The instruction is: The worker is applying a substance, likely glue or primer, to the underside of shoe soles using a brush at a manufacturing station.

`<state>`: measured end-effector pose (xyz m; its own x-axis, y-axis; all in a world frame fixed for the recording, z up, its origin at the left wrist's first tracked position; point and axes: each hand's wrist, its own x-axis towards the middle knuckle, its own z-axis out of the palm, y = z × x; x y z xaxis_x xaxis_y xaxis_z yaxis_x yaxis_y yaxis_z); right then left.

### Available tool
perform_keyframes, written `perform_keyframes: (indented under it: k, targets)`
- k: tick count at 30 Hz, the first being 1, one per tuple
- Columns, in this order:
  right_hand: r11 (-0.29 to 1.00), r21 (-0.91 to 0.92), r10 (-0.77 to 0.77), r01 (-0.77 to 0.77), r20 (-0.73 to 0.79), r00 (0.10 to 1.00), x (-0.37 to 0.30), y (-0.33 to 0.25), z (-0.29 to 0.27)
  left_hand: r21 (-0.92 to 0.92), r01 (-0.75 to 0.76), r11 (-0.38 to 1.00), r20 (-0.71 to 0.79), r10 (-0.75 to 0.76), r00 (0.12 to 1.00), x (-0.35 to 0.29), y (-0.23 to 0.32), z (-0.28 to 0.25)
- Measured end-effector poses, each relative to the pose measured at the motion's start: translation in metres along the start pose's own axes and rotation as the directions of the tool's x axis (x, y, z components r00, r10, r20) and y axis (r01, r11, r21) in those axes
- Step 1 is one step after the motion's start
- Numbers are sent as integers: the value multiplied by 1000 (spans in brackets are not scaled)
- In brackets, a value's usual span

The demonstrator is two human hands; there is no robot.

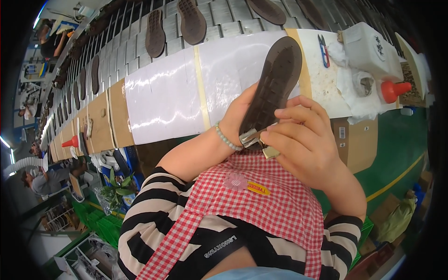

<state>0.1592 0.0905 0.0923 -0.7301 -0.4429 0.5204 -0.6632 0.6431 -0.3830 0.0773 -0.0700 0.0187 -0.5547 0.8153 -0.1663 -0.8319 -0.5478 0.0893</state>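
A dark brown shoe sole [276, 77] stands tilted in front of my chest, its ridged, gridded face turned up. My left hand [236, 115], with a bead bracelet at the wrist, is wrapped round the sole from behind, its fingers mostly hidden. At the sole's near end, the curled fingers of my right hand [305, 140] pinch a small cream-coloured piece [269, 152]; what it is I cannot make out. Beside those fingertips, a shiny silvery patch [249, 136] shows on the sole's near end.
A slatted metal conveyor [224, 14] carries several brown soles [192, 21] beyond the white-covered worktable [161, 98]. Blue-and-red thread snips [323, 50], a white plastic container [371, 51] and a red-capped bottle [394, 91] lie to the right. Other people sit farther left.
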Motion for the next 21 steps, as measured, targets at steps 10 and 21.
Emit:
perform_keyframes:
  k: [10,21]
  targets:
    - [996,-53,-64,73,155,986,4,-7,-16,-217,243,945,247,-188,951,-2,1,-9]
    - [969,-228,109,-96,49,993,-1,-10,-39,-100,96,990,75,-88,993,-3,1,10]
